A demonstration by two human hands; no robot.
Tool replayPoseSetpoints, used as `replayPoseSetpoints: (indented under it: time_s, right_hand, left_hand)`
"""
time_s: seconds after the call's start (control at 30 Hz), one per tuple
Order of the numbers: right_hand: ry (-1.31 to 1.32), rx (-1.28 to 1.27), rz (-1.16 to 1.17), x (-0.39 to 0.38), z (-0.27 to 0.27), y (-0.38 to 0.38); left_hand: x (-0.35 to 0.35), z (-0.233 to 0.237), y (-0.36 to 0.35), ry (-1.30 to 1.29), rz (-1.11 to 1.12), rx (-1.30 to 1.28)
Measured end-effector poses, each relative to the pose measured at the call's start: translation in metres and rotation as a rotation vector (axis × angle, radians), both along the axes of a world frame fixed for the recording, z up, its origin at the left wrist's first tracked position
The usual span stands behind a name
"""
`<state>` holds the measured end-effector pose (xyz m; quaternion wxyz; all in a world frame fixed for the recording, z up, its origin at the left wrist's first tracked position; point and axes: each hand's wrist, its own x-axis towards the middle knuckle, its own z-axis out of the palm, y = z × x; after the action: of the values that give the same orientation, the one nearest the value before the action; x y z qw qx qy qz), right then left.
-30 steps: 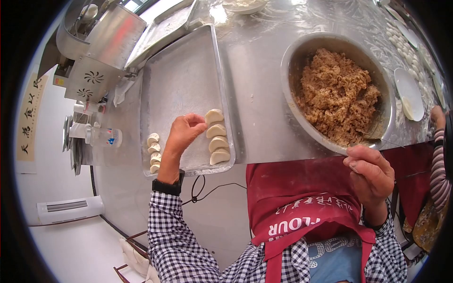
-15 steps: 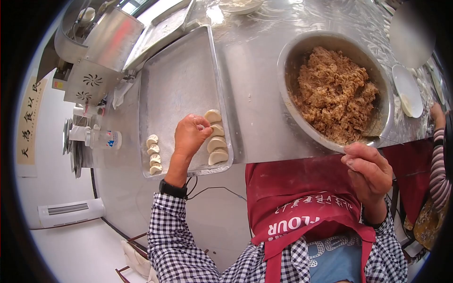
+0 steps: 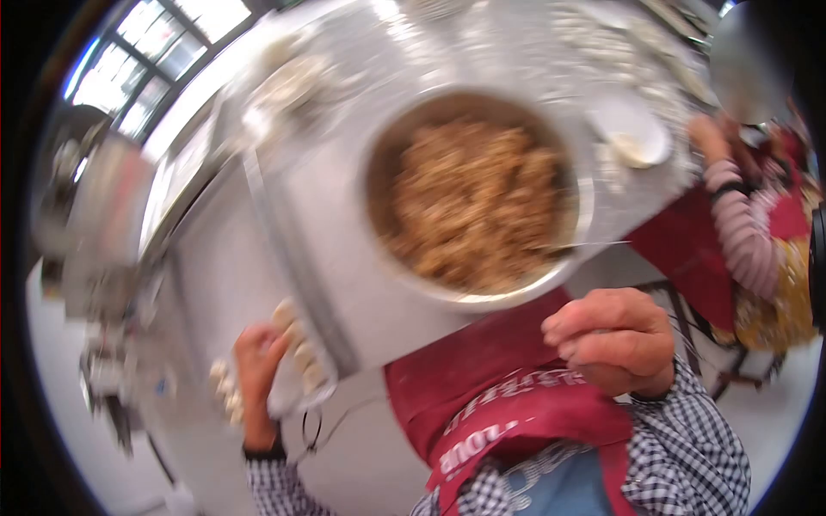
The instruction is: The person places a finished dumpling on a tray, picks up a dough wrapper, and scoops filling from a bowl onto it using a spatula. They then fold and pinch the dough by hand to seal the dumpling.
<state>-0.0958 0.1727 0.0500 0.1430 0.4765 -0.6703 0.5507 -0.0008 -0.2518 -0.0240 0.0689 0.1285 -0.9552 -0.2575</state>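
My left hand (image 3: 258,348) is over the near end of a metal tray (image 3: 245,249), beside a row of pale dumplings (image 3: 301,348). Its fingers are blurred, and whether a dumpling is between them cannot be made out. A second row of smaller dumplings (image 3: 226,391) lies left of my wrist. My right hand (image 3: 615,335) is raised in front of the red apron (image 3: 516,396), fingers curled together, with nothing seen in them. Beyond it is a large metal bowl (image 3: 379,232) of brown minced filling (image 3: 477,202). A thin metal rod (image 3: 594,244) sticks out over the bowl's right rim, apart from my hand.
Right of the bowl stands a white dish (image 3: 632,129), with pale dough pieces (image 3: 594,52) farther back. A co-worker's striped sleeve (image 3: 744,215) is at the right. Floury items (image 3: 292,82) lie at the back left, near a metal machine (image 3: 103,206).
The view has swung right and blurred, so bowl and tray appear farther left and the co-worker shows more. My left hand remains by the dumpling row; my right hand is still curled near the bowl.
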Motion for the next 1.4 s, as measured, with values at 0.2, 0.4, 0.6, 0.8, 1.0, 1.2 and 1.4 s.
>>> replayPoseSetpoints:
  time_s: [0.2, 0.4, 0.6, 0.8, 1.0, 1.2, 1.4]
  right_hand:
    - [-0.269, -0.163, -0.457, -0.046, -0.026, 0.068]
    - [-0.302, -0.021, -0.840, -0.135, -0.099, 0.145]
    - [0.153, 0.444, -1.095, -0.154, -0.110, 0.163]
    - [0.272, 0.749, -1.110, -0.168, -0.117, 0.175]
    - [0.117, 0.406, -0.909, -0.176, -0.119, 0.178]
    - [-0.802, -0.233, -0.599, -0.170, -0.083, 0.163]
    - [-0.901, -0.359, -0.483, -0.145, -0.044, 0.112]
  left_hand:
    - [0.030, 0.045, 0.000, -0.045, 0.263, 0.443]
    - [0.039, 0.108, 0.141, 0.168, 0.129, 0.732]
    - [0.036, 0.090, 0.194, 0.034, -0.032, 1.017]
    - [0.016, 0.077, 0.212, 0.017, -0.106, 1.073]
    - [0.008, 0.082, 0.223, 0.000, -0.082, 1.106]
    - [-0.009, 0.071, 0.231, 0.022, -0.153, 1.272]
    - [-0.027, 0.064, 0.243, 0.040, -0.083, 1.594]
